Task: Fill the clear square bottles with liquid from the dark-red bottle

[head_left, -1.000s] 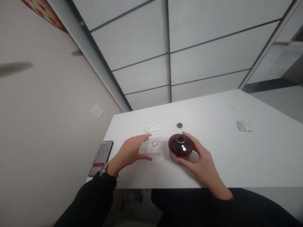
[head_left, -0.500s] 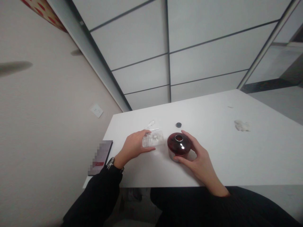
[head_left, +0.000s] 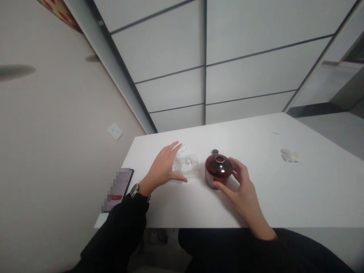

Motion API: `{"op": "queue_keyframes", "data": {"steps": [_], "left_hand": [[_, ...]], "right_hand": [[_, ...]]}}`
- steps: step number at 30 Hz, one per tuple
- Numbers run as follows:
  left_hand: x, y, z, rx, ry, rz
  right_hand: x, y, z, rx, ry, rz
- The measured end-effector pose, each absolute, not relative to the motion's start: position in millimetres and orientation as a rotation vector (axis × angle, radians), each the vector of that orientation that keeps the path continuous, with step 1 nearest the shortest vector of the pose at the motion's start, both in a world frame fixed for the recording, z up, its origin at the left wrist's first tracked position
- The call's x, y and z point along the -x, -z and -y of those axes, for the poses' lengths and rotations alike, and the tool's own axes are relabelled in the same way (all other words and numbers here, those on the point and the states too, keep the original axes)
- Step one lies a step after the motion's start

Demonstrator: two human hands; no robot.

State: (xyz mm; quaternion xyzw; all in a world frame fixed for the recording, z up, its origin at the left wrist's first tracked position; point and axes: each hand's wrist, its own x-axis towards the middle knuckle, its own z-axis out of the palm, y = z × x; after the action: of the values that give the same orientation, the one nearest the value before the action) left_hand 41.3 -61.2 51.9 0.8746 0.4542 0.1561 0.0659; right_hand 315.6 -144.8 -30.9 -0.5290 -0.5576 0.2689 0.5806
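Observation:
My right hand (head_left: 243,185) is wrapped round a dark red-brown glass bottle (head_left: 218,167) with a wide body and a small open mouth. The bottle's mouth faces up, and its lower side looks pale. To its left is a clear, square-sided container (head_left: 189,165) with a round opening on top. Around that container's left side my left hand (head_left: 165,165) is spread, thumb and fingers well apart; whether it touches the container I cannot tell. A small clear piece (head_left: 184,148) lies behind the container, partly covered by my left fingers.
A small black cap (head_left: 215,151) lies just behind the brown bottle. On the right of the white table (head_left: 256,201) is a crumpled white tissue (head_left: 289,156). A phone-like device (head_left: 121,189), partly pixelated, lies at the left edge near the wall.
My left hand has spread wider, its fingers lifting off the clear container. My right hand has shifted the brown bottle slightly right and away from me, closer to the black cap.

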Motion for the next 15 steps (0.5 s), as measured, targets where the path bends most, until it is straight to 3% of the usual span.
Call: {"op": "queue_keyframes", "data": {"steps": [6,15], "left_hand": [[-1.3,-20.5,55.6,-2.289,-0.971,-1.257],[-8.1,-7.4,60.6,-2.032,-0.936,-1.238]], "right_hand": [[-319.6,23.6,143.6,1.287,-0.514,1.362],[-316.3,26.7,142.0,1.385,-0.547,1.265]]}}
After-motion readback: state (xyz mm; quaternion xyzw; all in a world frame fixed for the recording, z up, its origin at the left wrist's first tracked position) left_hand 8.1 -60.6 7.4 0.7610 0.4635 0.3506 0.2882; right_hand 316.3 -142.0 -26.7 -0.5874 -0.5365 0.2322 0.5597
